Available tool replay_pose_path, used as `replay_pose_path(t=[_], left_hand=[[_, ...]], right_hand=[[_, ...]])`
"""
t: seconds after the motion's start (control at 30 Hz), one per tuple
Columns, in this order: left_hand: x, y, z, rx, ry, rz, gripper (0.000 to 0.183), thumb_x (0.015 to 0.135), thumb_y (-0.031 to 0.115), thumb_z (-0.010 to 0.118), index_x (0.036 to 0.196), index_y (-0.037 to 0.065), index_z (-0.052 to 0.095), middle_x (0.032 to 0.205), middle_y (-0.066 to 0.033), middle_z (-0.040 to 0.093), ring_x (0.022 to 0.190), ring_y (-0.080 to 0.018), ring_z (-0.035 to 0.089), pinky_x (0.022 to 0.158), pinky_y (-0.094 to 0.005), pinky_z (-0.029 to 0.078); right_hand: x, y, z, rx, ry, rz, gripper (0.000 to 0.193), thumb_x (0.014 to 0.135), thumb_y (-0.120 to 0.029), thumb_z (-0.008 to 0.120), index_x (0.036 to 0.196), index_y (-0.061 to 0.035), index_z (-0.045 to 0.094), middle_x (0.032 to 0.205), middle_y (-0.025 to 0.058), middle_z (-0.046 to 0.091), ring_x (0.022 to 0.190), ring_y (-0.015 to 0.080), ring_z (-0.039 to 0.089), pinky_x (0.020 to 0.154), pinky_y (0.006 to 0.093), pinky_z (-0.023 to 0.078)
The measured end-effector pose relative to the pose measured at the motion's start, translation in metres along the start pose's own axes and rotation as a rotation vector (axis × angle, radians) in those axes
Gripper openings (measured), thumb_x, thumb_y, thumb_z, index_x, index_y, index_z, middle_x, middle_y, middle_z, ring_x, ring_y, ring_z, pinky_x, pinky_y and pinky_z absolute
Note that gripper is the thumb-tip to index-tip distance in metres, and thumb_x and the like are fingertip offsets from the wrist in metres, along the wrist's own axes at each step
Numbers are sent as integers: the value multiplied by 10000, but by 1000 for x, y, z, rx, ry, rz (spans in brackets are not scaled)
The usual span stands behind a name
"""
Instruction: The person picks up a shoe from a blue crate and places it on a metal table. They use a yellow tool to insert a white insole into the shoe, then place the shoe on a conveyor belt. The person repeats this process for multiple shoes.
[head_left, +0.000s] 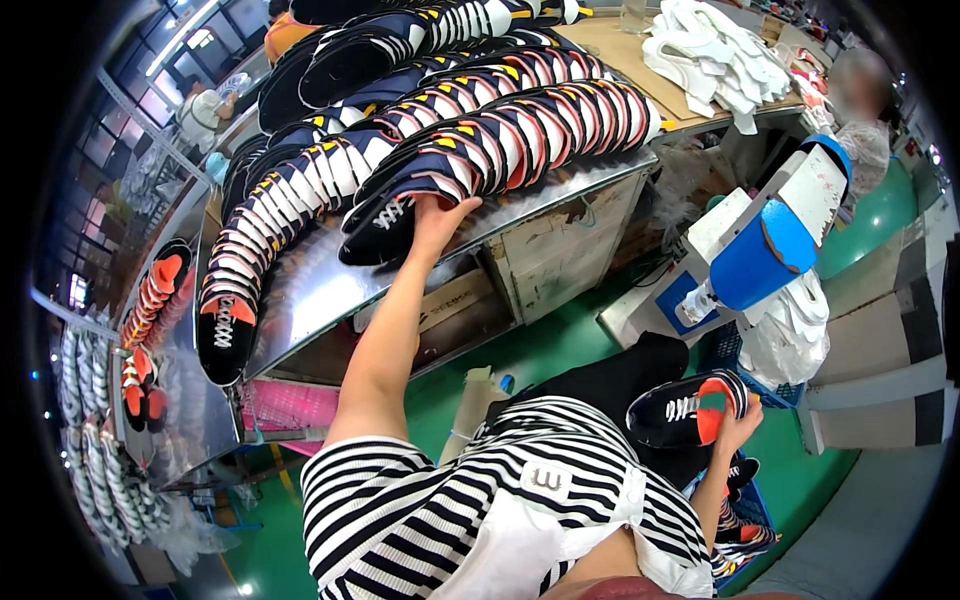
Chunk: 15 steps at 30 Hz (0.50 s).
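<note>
My left hand (435, 228) reaches to the table and grips the heel end of the front shoe upper (382, 232) in a long nested row (500, 150). This upper is black with white laces; my fingers are partly hidden inside it, while the thumb lies outside along the row. Down at my right side, my right hand (738, 425) is closed around the heel of another shoe upper (668, 412), black with white laces and an orange-red lining. That one is held in the air beside my lap, its toe pointing left.
More nested rows of uppers (255, 235) cover the metal-topped table (320, 300). White cut pieces (710, 55) are heaped at its far right. A blue and white machine (765, 255) stands to my right, with a blue crate (755, 515) of uppers below. A person (865, 130) is beyond.
</note>
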<state>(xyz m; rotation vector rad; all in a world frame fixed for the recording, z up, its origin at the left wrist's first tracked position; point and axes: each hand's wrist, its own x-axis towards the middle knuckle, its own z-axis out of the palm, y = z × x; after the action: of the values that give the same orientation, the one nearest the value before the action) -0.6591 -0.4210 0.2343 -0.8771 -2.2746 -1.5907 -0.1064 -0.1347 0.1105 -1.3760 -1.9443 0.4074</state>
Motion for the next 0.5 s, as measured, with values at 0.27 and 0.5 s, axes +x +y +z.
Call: replay_pose_path(t=[0.27,0.5], left_hand=[[-66,40,-20,-13,254,121,566,737,134,747,1208,-21,474,1148,-150,491,920,-227,525,804,-321,448],[-188,177,87,-800,-1068,-258,351,899,213,616,1187,28,541,1087,-57,545,1007,-132,534,878,-274,435]], right_hand=[[16,-69,-31,123,195,-25,628,699,-79,747,1241,3,440,1225,182,436,1163,335,425,997,390,346],[-4,-151,-11,601,67,94,925,718,-72,764,1419,-2,164,1396,211,290,1285,273,337,1047,375,317]])
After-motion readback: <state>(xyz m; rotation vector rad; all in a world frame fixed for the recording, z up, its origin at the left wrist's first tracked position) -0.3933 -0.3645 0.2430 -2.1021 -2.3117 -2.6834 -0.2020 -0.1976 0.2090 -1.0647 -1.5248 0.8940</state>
